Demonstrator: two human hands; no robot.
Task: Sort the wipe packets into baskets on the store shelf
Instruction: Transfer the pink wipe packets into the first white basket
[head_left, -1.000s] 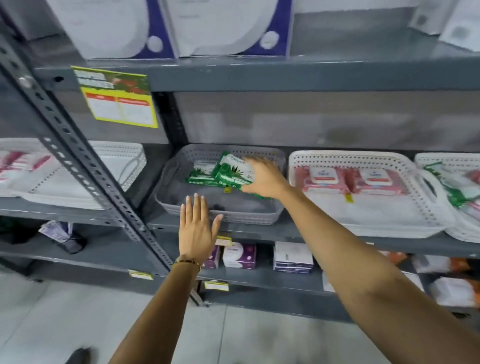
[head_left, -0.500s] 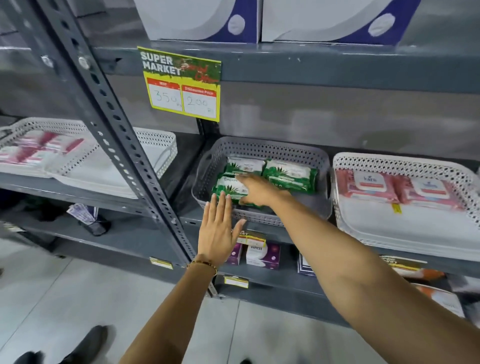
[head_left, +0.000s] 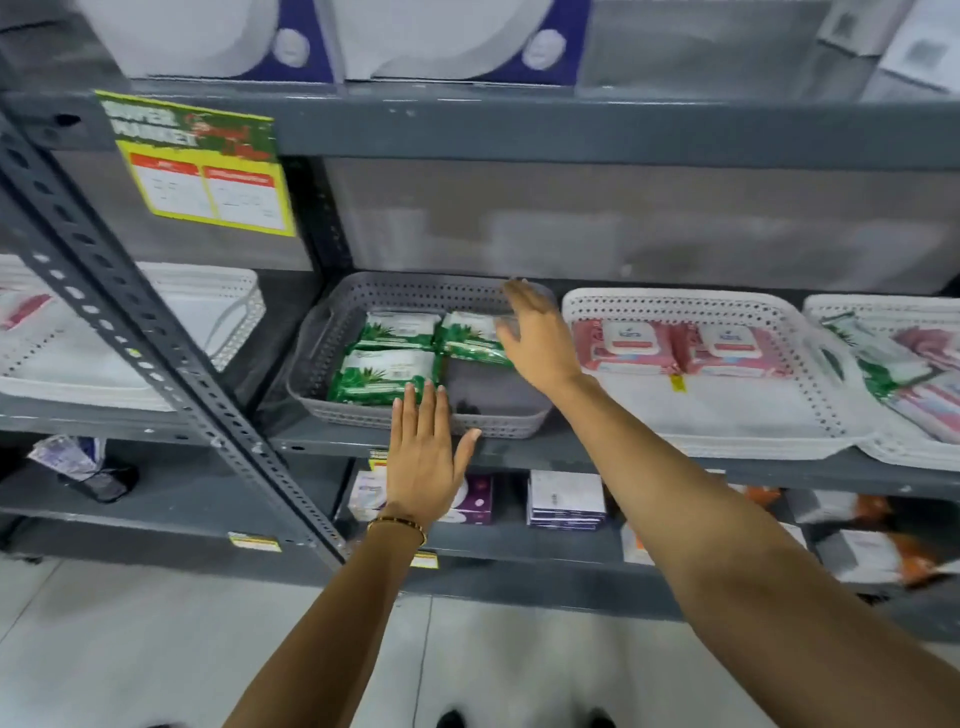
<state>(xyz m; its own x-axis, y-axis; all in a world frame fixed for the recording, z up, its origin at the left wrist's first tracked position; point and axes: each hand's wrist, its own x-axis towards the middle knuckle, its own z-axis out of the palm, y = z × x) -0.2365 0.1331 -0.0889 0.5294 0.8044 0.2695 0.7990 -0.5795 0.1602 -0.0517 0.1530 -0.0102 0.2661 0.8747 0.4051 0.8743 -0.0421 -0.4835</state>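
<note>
Wipe packets: three green ones (head_left: 387, 375) lie in the grey basket (head_left: 498, 423).
Hands: right hand (head_left: 537, 340) empty, fingers spread; left hand (head_left: 423, 457) flat, empty.
Left: mixed packets in far-right basket (head_left: 883, 304).

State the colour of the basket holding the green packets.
Grey perforated plastic basket, seen in the head view.

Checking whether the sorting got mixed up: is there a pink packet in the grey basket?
No. The grey basket holds only green packets; the pink packets lie in the white basket beside it.
</note>
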